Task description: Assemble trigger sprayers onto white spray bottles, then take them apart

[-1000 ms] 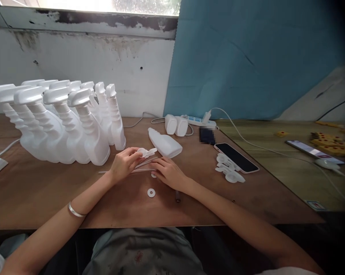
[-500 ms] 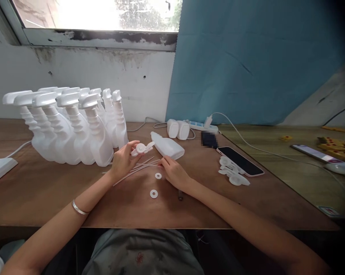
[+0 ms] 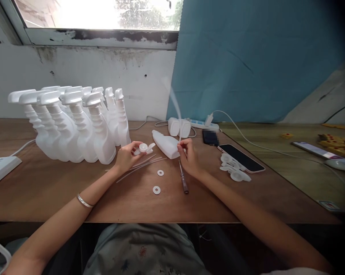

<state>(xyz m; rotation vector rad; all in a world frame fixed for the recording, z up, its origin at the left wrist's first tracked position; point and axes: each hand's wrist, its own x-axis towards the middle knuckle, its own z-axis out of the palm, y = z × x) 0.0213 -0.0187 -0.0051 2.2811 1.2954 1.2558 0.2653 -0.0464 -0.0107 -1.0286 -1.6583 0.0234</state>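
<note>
My left hand point(image 3: 125, 157) is closed on a white spray trigger head point(image 3: 144, 147), its round collar opening facing up. Pinched in my right hand point(image 3: 190, 158) is a thin white plastic tube point(image 3: 177, 106), standing upright and smeared by motion. A white bottle point(image 3: 166, 144) lies on its side between and beyond my hands. More thin tubes point(image 3: 143, 165) rest on the table beside my left hand. Two white ring washers point(image 3: 160, 170) lie nearer to me. Just under my right hand is a small screwdriver point(image 3: 184, 183) with a dark handle.
Several white spray bottles point(image 3: 86, 130) stand in rows at the left. To the right are a black phone point(image 3: 242, 157), white trigger heads point(image 3: 235, 175) and a dark object point(image 3: 210, 137). Two white bottles point(image 3: 179, 127) and a power strip point(image 3: 201, 124) sit at the back.
My right hand has lifted a tube from the pile on the table and moved right, raising it upright. The screwdriver now shows. My left hand still holds the trigger head.
</note>
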